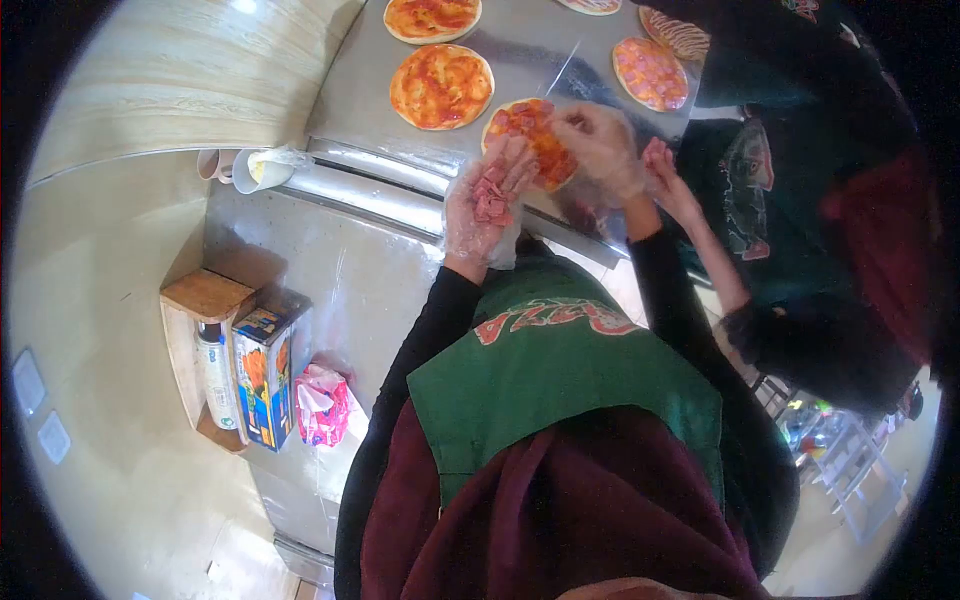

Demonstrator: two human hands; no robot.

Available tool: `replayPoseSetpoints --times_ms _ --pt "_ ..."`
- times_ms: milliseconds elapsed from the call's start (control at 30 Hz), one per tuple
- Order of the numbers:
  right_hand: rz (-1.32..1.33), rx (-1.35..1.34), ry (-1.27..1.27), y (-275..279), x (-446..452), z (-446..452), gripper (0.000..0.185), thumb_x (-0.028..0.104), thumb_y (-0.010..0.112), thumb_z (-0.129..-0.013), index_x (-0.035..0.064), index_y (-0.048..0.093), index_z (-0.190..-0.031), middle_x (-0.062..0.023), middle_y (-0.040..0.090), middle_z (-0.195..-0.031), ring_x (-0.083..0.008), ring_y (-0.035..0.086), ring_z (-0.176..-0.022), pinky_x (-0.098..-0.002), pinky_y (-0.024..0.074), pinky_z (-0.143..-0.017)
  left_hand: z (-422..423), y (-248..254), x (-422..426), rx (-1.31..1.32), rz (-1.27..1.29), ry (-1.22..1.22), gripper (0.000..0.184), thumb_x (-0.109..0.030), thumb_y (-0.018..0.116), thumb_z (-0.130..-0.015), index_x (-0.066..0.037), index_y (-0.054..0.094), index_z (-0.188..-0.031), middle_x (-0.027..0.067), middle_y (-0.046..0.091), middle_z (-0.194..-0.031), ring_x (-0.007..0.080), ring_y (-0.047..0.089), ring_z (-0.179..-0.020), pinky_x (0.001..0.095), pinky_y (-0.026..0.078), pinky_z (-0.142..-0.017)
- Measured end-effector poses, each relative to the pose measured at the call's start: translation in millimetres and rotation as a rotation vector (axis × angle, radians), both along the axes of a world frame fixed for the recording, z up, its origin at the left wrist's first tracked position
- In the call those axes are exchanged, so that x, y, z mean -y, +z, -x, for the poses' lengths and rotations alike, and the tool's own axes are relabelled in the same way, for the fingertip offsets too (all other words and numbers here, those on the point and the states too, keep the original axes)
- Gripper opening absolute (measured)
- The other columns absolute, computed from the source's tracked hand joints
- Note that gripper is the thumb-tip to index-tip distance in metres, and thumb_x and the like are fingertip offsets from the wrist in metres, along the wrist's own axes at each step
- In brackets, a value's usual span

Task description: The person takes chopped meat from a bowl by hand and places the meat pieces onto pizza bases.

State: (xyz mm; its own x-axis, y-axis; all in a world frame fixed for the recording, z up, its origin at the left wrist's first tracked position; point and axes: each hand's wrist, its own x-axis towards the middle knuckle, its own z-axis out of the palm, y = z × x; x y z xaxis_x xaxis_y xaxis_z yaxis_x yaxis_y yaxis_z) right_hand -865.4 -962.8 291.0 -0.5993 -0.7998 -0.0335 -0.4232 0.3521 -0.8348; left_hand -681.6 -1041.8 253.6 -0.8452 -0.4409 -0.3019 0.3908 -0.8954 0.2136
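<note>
My left hand [478,222], in a clear plastic glove, is turned palm up and holds a small heap of chopped ham [491,200]. It is beside the near left edge of a pizza base [553,165] spread with red sauce, with some ham pieces on its upper left part. Over the right side of that base is my right hand [605,150], also gloved and slightly blurred. Its fingers are pinched together; whatever they hold is hidden. Two sauced bases, one nearer [442,87] and one farther [432,16], lie to the left on the metal counter [350,100].
A co-worker's hand [672,182] with pink pieces is close on my right. Near it lie a ham-topped pizza [650,74] and a striped pizza [677,33]. Left are a white mug [262,172], a glove box [264,370], a spray can [215,375] and a pink tissue pack [323,405].
</note>
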Motion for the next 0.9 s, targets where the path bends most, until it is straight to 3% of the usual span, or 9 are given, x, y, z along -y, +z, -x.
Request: replayPoseSetpoints --times_ms 200,300,400,500,600,633,700,733,900 --pt "-0.469 -0.155 0.052 -24.9 -2.5 27.1 0.030 0.032 0.059 -0.079 0.0050 0.067 -0.089 -0.0169 0.066 -0.083 -0.0299 0.065 -0.080 -0.0371 0.0518 -0.073 -7.6 4.7 5.3 -0.017 0.007 0.041 0.055 -0.027 0.034 -0.097 0.002 0.025 -0.143 0.0204 0.033 -0.145 0.0340 0.034 -0.134 0.0444 0.025 -0.113" --pt "-0.385 -0.537 0.034 -56.5 -7.2 25.4 0.022 0.027 0.066 -0.078 0.0084 0.068 -0.089 -0.0128 0.066 -0.084 -0.0273 0.064 -0.074 -0.0352 0.0494 -0.069 -5.1 2.9 4.9 -0.019 0.006 0.026 0.055 -0.027 0.033 -0.097 0.002 0.024 -0.143 0.0203 0.032 -0.146 0.0337 0.034 -0.134 0.0442 0.025 -0.113" --pt "-0.331 -0.511 -0.006 -42.1 -10.0 11.2 0.022 0.029 0.064 -0.079 0.0093 0.068 -0.088 -0.0134 0.065 -0.090 -0.0311 0.062 -0.084 -0.0379 0.0489 -0.074 -1.9 6.2 1.1 -0.042 0.002 0.017 0.055 -0.027 0.034 -0.097 0.002 0.025 -0.143 0.0201 0.033 -0.146 0.0336 0.034 -0.134 0.0441 0.025 -0.113" --pt "-0.281 -0.274 0.008 -14.7 -1.3 4.6 0.021 0.028 0.062 -0.081 0.0106 0.067 -0.092 -0.0124 0.063 -0.093 -0.0307 0.059 -0.091 -0.0393 0.0480 -0.076 1.1 7.3 -1.0 -0.042 -0.016 0.016 0.054 -0.027 0.033 -0.097 0.002 0.027 -0.142 0.0201 0.036 -0.144 0.0337 0.036 -0.133 0.0441 0.025 -0.113" --pt "0.032 -0.009 0.180 36.8 1.1 -24.4 0.020 0.025 0.061 -0.082 0.0111 0.066 -0.096 -0.0121 0.061 -0.092 -0.0304 0.058 -0.094 -0.0392 0.0472 -0.078 2.6 5.1 -3.7 0.034 -0.094 0.023 0.049 -0.027 0.034 -0.098 0.002 0.036 -0.137 0.0188 0.046 -0.135 0.0319 0.045 -0.125 0.0426 0.032 -0.108" --pt "0.053 -0.201 0.270 36.7 2.9 -28.9 0.017 0.024 0.060 -0.082 0.0130 0.066 -0.094 -0.0109 0.060 -0.092 -0.0292 0.059 -0.092 -0.0390 0.0481 -0.076 3.4 3.1 -3.1 0.070 -0.128 0.028 0.047 -0.027 0.034 -0.098 0.003 0.040 -0.134 0.0182 0.051 -0.131 0.0309 0.048 -0.122 0.0418 0.035 -0.106" --pt "0.100 -0.591 0.447 33.5 3.8 -36.5 0.012 0.023 0.057 -0.083 0.0168 0.065 -0.089 -0.0084 0.060 -0.090 -0.0269 0.061 -0.087 -0.0386 0.0500 -0.073 -0.8 -27.9 2.0 -0.330 -0.192 -0.096 0.042 -0.028 0.035 -0.098 0.002 0.046 -0.127 0.0153 0.057 -0.121 0.0274 0.053 -0.112 0.0392 0.041 -0.098" --pt "0.098 -0.526 0.381 31.2 4.4 -42.8 0.011 0.022 0.057 -0.083 0.0173 0.065 -0.089 -0.0086 0.059 -0.089 -0.0273 0.061 -0.086 -0.0390 0.0499 -0.073 -1.7 -28.9 4.9 -0.527 -0.222 -0.155 0.040 -0.028 0.036 -0.099 0.001 0.049 -0.124 0.0138 0.059 -0.116 0.0257 0.056 -0.108 0.0379 0.043 -0.094" --pt "-0.018 -0.371 0.257 23.1 5.4 -55.1 0.013 0.022 0.056 -0.084 0.0186 0.064 -0.093 -0.0093 0.059 -0.089 -0.0289 0.060 -0.087 -0.0401 0.0492 -0.075 -7.0 -11.4 0.5 -0.059 -0.181 -0.063 0.037 -0.028 0.039 -0.098 0.000 0.052 -0.119 0.0106 0.062 -0.112 0.0218 0.058 -0.102 0.0349 0.045 -0.087"
